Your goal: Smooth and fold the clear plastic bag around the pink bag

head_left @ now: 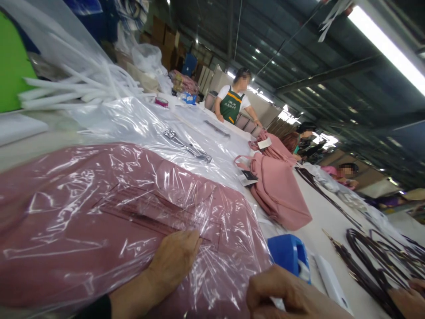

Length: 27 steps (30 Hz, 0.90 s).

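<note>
A pink bag point(83, 195) in a clear plastic bag point(229, 270) with printed text lies across the front of the table. My left hand point(175, 257) rests on its front, fingers closed on the plastic, which creases around them. At the lower edge, my right hand point(282, 292) is curled with thumb and fingers together; whatever they hold is hidden. Just beyond the right hand stands a blue tape dispenser point(288, 253), with a long white object point(332, 281) beside it.
Unwrapped pink bags point(280, 190) with tags lie farther along the table. Dark brown straps point(361, 261) are at right, near another person's hand point(410, 299). White strips point(83, 91) are heaped at back left. A person in a green apron point(230, 105) stands across the table.
</note>
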Each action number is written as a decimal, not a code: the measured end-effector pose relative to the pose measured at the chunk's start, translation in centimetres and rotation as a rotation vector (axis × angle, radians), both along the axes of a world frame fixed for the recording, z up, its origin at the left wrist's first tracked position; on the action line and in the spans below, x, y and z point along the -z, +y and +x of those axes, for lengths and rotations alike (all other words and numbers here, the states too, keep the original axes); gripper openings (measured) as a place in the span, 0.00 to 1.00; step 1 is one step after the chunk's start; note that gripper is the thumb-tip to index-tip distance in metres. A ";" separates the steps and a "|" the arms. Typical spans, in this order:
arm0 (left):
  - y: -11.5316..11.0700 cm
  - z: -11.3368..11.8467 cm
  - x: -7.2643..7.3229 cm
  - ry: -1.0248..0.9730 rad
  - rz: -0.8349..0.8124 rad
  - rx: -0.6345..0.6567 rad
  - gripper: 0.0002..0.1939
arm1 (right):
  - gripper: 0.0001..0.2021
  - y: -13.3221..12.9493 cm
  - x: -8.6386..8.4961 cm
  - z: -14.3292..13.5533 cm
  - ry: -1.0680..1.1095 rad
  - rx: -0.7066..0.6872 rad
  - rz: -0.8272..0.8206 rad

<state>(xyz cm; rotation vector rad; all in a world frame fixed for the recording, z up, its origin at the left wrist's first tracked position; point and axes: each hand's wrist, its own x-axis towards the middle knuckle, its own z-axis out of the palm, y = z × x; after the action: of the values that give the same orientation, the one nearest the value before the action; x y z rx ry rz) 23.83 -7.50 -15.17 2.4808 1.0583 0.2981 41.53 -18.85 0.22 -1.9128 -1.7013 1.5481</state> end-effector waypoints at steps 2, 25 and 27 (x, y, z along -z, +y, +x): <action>0.0 0.0 0.0 0.004 0.003 0.006 0.13 | 0.06 1.7 1.0 1.1 -0.309 -0.189 0.009; -0.2 0.1 0.5 -0.040 0.175 -0.020 0.13 | 0.08 4.5 3.1 4.1 -0.490 -0.068 -0.023; -0.1 0.1 0.5 -0.040 0.181 -0.016 0.12 | 0.10 3.8 2.9 3.9 -0.555 -0.098 0.038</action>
<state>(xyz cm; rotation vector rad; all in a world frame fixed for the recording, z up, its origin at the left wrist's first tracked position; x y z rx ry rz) 23.89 -7.65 -15.63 2.6138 1.0782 0.4660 45.44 -15.05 -2.66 -2.4277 -2.0291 1.0517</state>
